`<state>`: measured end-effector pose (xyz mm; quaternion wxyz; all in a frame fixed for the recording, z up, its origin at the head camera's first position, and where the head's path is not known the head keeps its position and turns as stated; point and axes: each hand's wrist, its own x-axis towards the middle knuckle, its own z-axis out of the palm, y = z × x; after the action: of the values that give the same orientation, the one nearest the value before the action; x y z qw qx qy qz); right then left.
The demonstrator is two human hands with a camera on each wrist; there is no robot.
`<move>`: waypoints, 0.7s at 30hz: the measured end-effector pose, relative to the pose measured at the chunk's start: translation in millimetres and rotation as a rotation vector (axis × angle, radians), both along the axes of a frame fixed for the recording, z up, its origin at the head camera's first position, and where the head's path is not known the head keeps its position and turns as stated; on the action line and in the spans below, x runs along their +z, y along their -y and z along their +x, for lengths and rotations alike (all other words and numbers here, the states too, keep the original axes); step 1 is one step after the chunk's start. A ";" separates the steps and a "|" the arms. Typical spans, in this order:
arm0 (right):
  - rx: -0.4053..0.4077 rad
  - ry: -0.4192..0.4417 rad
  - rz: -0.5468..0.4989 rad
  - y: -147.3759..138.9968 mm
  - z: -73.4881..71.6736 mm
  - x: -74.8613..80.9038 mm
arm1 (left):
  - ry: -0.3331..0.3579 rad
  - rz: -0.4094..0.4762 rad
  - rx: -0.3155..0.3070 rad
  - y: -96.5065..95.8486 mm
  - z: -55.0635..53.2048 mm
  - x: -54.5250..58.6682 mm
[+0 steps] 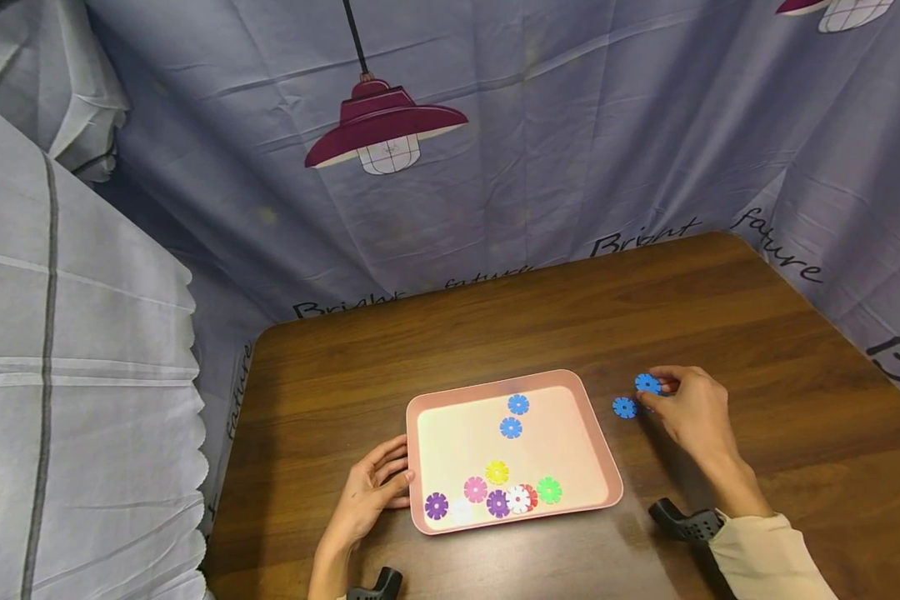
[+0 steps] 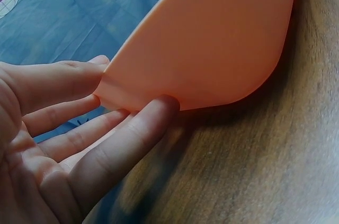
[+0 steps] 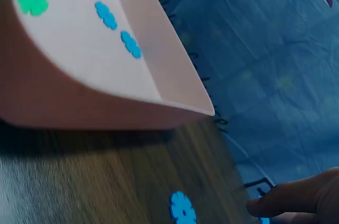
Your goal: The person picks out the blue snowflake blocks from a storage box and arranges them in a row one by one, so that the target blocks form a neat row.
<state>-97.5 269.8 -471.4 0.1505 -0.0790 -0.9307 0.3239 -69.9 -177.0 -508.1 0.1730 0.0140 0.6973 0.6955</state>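
Note:
My right hand (image 1: pixel 693 410) pinches a blue notched disc (image 1: pixel 648 383) between thumb and fingers, to the right of a shallow pink tray (image 1: pixel 607 467). Just beside it, another blue notched disc (image 1: pixel 625 407) lies on the table; in the right wrist view this loose disc (image 3: pixel 183 208) shows near the bottom edge. At the tray's left side my left hand (image 1: pixel 371 492) holds the wall, its thumb at the rim. The left wrist view shows the fingers (image 2: pixel 127 150) against the tray's outer wall (image 2: pixel 212 49). Two blue discs (image 1: pixel 511 427) lie inside the tray.
Along the tray's near side lie several more notched discs: purple (image 1: pixel 437 506), pink (image 1: pixel 476 489), yellow (image 1: pixel 497 472), white (image 1: pixel 519 499) overlapping red, and green (image 1: pixel 549 490). The wooden table (image 1: pixel 495 325) ends at a printed curtain (image 1: pixel 532 167) behind.

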 end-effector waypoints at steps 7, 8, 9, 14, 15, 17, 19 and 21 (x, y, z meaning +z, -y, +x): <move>-0.009 0.004 0.001 -12.1 1.7 -1.4 | 0.000 0.009 0.001 -0.6 -0.3 1.0; -0.013 0.007 0.001 -13.9 1.8 -1.9 | 0.000 0.010 0.001 -0.7 -0.3 0.9; -0.018 0.013 0.000 -15.8 1.9 -2.4 | -0.001 0.010 0.001 -0.7 -0.4 0.8; -0.048 0.033 0.005 -26.7 3.0 -5.7 | 0.006 0.013 0.001 -0.7 0.0 -0.1; -0.052 0.035 0.005 -28.8 3.3 -6.5 | 0.008 0.012 0.001 -0.6 0.3 -0.3; -0.062 0.043 0.004 -32.7 3.7 -8.2 | 0.009 0.010 0.001 -0.3 0.6 -0.4; -0.071 0.051 0.003 -35.9 3.9 -10.1 | 0.008 0.007 0.001 -0.1 0.6 -0.3; -0.074 0.058 0.000 -38.7 3.9 -12.0 | 0.009 0.007 0.004 -0.1 0.5 -0.2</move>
<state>-93.6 308.5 -483.4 0.1351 -0.1227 -0.9312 0.3155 -69.4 -176.9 -508.3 0.1748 0.0103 0.6941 0.6982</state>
